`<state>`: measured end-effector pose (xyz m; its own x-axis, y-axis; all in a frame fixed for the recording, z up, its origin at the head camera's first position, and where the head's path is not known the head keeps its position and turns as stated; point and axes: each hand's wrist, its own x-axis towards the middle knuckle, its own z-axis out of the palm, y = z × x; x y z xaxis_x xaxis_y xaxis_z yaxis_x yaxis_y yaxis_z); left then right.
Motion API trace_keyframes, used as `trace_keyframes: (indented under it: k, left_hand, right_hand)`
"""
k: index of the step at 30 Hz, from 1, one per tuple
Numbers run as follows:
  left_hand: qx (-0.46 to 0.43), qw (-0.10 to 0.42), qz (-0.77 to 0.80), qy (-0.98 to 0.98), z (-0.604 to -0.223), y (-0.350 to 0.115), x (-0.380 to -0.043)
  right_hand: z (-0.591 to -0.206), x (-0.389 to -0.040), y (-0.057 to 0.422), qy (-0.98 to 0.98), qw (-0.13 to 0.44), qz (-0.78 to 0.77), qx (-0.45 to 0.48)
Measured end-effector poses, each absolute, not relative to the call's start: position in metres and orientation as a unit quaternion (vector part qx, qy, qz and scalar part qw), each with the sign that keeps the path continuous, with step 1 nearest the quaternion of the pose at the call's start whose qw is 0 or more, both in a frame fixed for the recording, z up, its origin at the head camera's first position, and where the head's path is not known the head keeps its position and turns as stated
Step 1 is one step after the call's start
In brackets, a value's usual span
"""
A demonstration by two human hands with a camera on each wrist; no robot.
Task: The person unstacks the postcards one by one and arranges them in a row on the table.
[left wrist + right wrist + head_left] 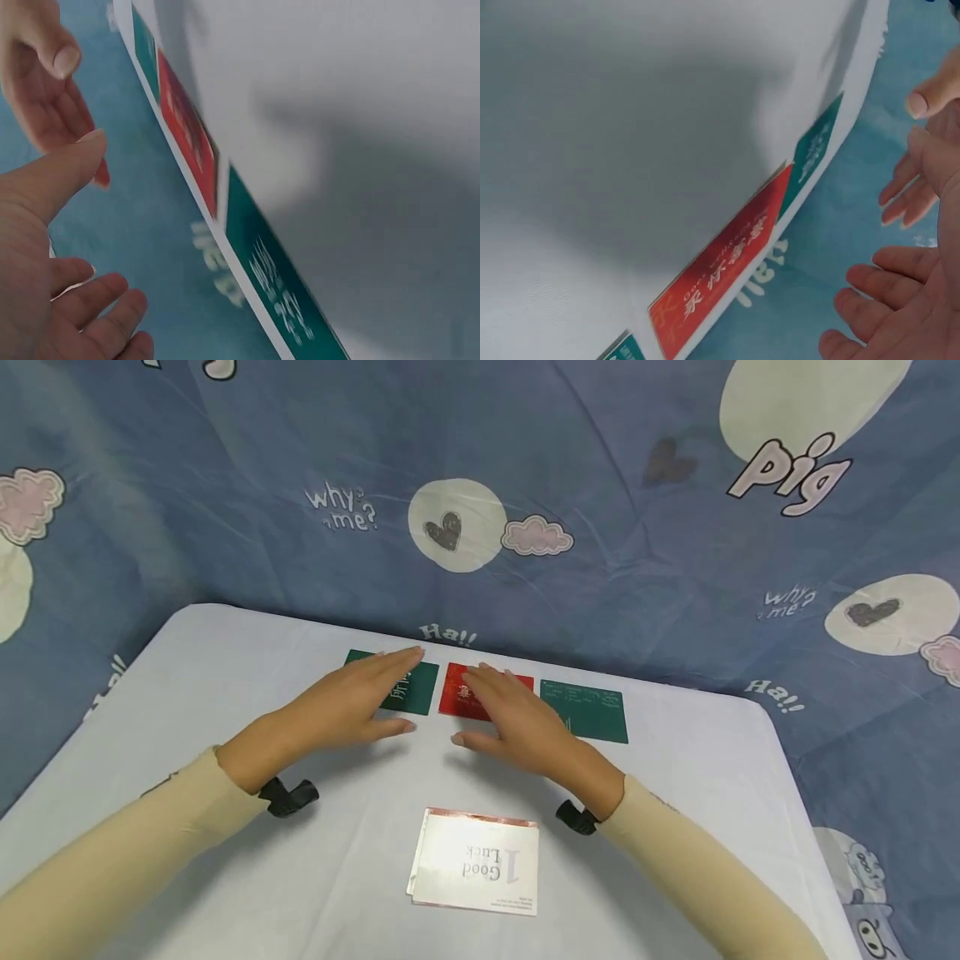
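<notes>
In the head view, my left hand [341, 702] hovers over a green card [420, 689] with white characters, its fingers fairly straight and holding nothing. My right hand [517, 718] is above the red card [453, 693], also with straight fingers and nothing in them. Another green card [592, 710] lies to the right of the red one, so the three form a row along the table's far edge. Nearer to me lies a small stack of white cards [450, 860], the top one printed "Good Luck". The wrist views show both hands apart from the cards.
A white cloth covers the table [247, 685]. Behind its far edge hangs a blue patterned curtain [262, 443]. Each wrist carries a black strap, and shadows of the hands fall on the cloth.
</notes>
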<state>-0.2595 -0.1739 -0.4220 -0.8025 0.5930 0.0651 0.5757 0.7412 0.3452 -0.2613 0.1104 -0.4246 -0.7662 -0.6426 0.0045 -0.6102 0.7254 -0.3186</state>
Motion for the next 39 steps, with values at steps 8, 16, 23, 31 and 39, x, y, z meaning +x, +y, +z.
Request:
trace_keyframes:
  k: [8, 16, 23, 31, 39]
  left_hand:
    - [0.36, 0.023, 0.184, 0.914, -0.425, -0.149, -0.219]
    - [0.407, 0.012, 0.189, 0.894, -0.429, -0.134, -0.185]
    - [0.424, 0.038, 0.17, 0.889, -0.435, -0.124, -0.159]
    - [0.416, 0.056, 0.165, 0.892, -0.446, -0.121, -0.14]
    - [0.422, 0.068, 0.159, 0.89, -0.46, -0.117, -0.127]
  right_hand:
    - [-0.42, -0.224, 0.134, 0.926, 0.037, -0.148, -0.345]
    - [-0.417, -0.191, 0.15, 0.922, 0.012, -0.141, -0.361]
    - [-0.42, -0.162, 0.158, 0.922, 0.03, -0.137, -0.361]
    - [-0.431, -0.138, 0.169, 0.921, 0.036, -0.129, -0.365]
    - [-0.452, -0.121, 0.178, 0.925, 0.055, -0.141, -0.348]
